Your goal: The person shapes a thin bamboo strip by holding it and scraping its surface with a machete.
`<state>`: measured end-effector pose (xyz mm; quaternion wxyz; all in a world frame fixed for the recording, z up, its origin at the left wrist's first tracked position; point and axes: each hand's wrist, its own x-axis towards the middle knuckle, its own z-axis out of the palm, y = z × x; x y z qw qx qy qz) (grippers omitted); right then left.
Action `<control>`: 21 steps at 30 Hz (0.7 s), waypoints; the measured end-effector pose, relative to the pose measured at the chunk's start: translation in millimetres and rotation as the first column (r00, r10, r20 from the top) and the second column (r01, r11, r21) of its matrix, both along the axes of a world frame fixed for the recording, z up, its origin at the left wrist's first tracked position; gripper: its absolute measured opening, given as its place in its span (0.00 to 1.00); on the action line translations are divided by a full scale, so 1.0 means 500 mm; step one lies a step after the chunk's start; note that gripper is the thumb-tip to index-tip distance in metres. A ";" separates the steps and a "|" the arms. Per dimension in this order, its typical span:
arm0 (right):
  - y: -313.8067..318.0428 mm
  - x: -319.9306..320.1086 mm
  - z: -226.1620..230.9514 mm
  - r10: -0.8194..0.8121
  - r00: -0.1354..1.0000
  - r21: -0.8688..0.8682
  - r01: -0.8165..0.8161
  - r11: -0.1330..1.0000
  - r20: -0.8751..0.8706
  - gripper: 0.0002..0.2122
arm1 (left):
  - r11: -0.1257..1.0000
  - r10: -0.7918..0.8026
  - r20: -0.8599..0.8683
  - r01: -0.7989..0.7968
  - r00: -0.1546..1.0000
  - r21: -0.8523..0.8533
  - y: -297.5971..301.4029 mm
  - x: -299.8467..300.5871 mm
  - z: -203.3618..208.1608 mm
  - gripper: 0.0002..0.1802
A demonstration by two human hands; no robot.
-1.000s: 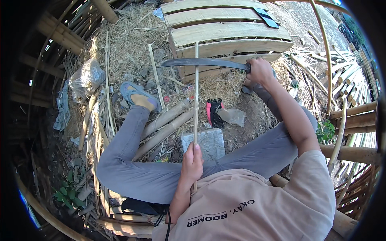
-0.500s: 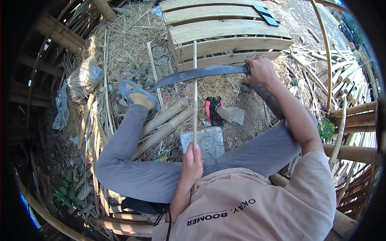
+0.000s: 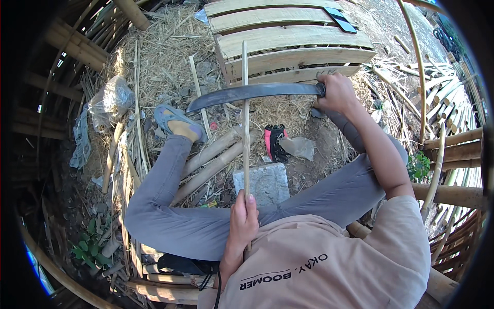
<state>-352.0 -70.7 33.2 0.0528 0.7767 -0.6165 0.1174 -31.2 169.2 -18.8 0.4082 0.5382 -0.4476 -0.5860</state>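
Gripping the lower end of a thin bamboo strip point(image 3: 245, 118), your left hand point(image 3: 242, 226) has its fingers curled tight around it just above your lap, and the strip stands nearly upright, reaching up past the pallet's edge. Your right hand point(image 3: 337, 92) is closed in a fist on the handle of a long curved knife point(image 3: 252, 93), whose dark blade lies crosswise and meets the strip partway up.

Compared with a second ago, the blade sits lower along the strip and its tip now tilts down to your left; your right hand has dropped with it, while your left hand keeps the same hold.

Under the strip lies a flat grey stone point(image 3: 262, 183) between your legs, with a red and black tool point(image 3: 274, 141) just beyond it. Thick bamboo poles point(image 3: 211, 159) lie slantwise beside your left leg, near your grey shoe point(image 3: 172, 121). A wooden pallet point(image 3: 293, 38) rests on straw-strewn dirt point(image 3: 164, 46) ahead. More bamboo poles point(image 3: 453, 139) are stacked at your right, and a crumpled plastic bag point(image 3: 110, 100) sits at your left.
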 end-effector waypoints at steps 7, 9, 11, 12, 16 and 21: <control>-0.023 -0.021 0.037 -0.071 0.997 -0.019 0.071 0.997 0.009 0.14 | 0.999 -0.031 0.201 0.039 0.979 -0.036 0.012 0.008 -0.006 0.17; -0.005 -0.011 0.045 -0.071 0.997 -0.009 0.071 0.997 0.019 0.14 | 0.999 -0.021 0.196 0.027 0.980 -0.027 0.014 0.005 -0.004 0.17; -0.005 -0.019 0.038 -0.107 0.994 0.045 0.107 0.993 0.000 0.14 | 0.990 -0.039 0.269 0.073 0.962 -0.118 0.010 0.006 0.000 0.16; -0.004 -0.024 0.037 -0.111 0.994 0.045 0.111 0.993 0.000 0.14 | 0.990 -0.043 0.269 0.077 0.962 -0.117 0.010 0.002 0.003 0.16; 0.019 -0.006 0.035 -0.139 0.990 0.096 0.139 0.986 -0.002 0.17 | 0.974 0.092 0.416 0.005 0.905 -0.228 -0.013 -0.019 0.016 0.15; 0.097 0.047 0.024 0.094 0.995 0.127 -0.098 0.987 0.036 0.13 | 0.984 0.082 0.482 0.007 0.873 -0.181 -0.016 -0.019 0.023 0.14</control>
